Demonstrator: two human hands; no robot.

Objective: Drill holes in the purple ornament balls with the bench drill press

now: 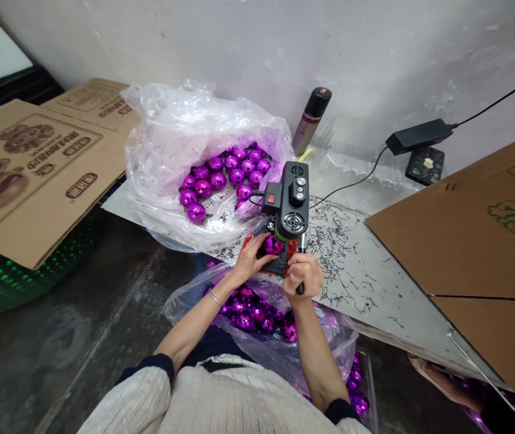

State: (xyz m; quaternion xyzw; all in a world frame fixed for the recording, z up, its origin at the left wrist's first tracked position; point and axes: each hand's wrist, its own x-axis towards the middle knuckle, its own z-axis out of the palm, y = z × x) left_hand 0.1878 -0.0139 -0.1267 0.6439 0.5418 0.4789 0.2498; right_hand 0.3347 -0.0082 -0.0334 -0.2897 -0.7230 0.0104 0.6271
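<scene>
My left hand (252,260) grips a shiny purple faceted ball (274,244) between thumb and fingers, under the head of a small black bench press (295,199) with a red switch. The fingers of my right hand (303,275) are wrapped round the black-ended lever (301,288) of this press. Beneath the ball lies the dark press base with red edges (279,264). Just behind my left hand, a clear plastic bag (158,187) spreads open with several purple balls inside. Below my forearms, a second clear bag (189,295) on my lap holds more purple balls.
Short black scraps (343,247) litter the grey tabletop (374,289). A spray can (311,120) stands by the wall, near a black power adapter (420,136) and its cable. Cardboard flanks the table: printed sheets (44,163) left, a large box (474,253) right. Someone's hand (442,377) shows lower right.
</scene>
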